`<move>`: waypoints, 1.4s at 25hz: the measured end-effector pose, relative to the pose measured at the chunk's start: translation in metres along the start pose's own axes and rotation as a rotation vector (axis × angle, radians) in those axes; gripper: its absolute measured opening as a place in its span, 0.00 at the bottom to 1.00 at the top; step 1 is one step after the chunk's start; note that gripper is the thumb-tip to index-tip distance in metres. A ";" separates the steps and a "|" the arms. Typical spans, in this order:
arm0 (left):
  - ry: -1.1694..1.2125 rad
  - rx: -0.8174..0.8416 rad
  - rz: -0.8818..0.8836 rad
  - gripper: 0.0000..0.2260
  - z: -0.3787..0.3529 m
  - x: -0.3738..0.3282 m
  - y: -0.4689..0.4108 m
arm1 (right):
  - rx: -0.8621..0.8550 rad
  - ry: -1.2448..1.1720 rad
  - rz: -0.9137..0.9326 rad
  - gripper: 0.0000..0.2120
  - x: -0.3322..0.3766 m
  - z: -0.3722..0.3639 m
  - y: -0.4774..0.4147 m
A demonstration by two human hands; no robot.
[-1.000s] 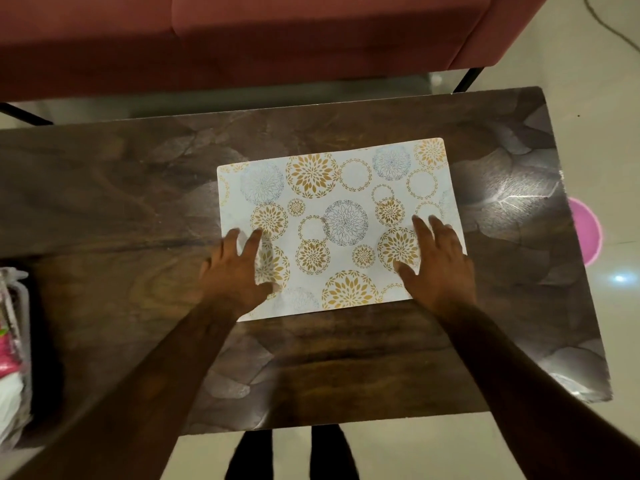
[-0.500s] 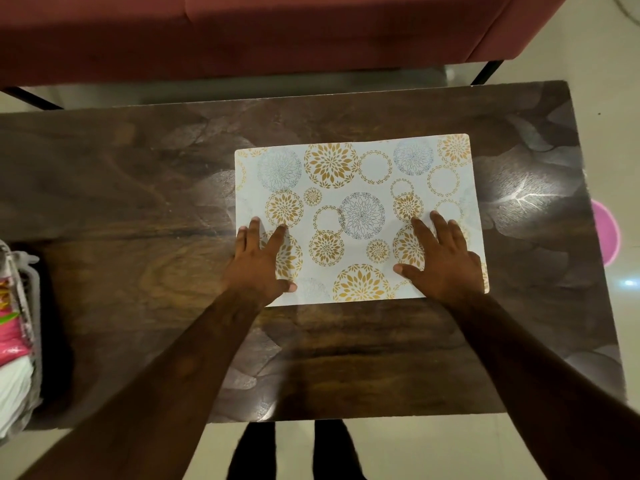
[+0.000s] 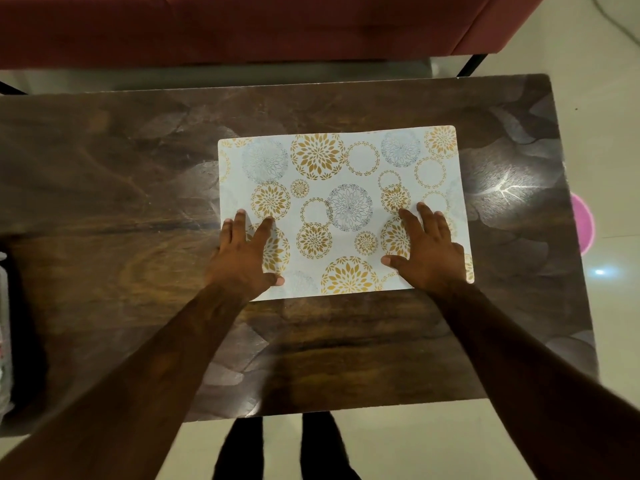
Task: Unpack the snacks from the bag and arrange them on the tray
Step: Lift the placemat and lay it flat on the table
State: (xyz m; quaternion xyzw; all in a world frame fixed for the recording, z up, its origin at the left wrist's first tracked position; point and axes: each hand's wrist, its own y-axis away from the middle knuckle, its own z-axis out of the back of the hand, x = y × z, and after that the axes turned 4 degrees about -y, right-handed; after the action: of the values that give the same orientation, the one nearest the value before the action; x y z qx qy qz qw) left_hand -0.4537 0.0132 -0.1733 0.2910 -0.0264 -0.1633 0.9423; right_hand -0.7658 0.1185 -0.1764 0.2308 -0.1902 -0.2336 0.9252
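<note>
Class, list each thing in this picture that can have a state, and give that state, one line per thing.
Mat: flat on the table, nothing on it but two hands.
Left hand: open, palm down on the mat's near left corner.
Right hand: open, palm down on the mat's near right corner.
Table: bare apart from the mat.
Bag: at the left edge, mostly out of view.

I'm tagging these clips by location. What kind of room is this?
Probably a home living room: a red sofa behind a low dark wooden table, a patterned mat under both hands, and a tiled floor.
</note>
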 end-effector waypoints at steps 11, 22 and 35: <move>0.027 -0.034 -0.025 0.51 -0.008 -0.008 0.002 | 0.018 0.030 -0.029 0.48 -0.008 0.010 0.006; 0.041 -0.128 -0.030 0.45 0.022 0.034 0.033 | -0.032 0.014 0.057 0.44 0.069 0.011 0.031; 0.233 -0.281 0.097 0.31 0.054 0.197 0.118 | 0.033 -0.107 0.222 0.38 0.277 -0.022 0.087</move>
State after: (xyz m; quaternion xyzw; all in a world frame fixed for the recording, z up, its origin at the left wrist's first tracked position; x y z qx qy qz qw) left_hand -0.2412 0.0122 -0.0718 0.1717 0.0922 -0.0851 0.9771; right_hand -0.4989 0.0500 -0.0821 0.2107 -0.2675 -0.1386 0.9300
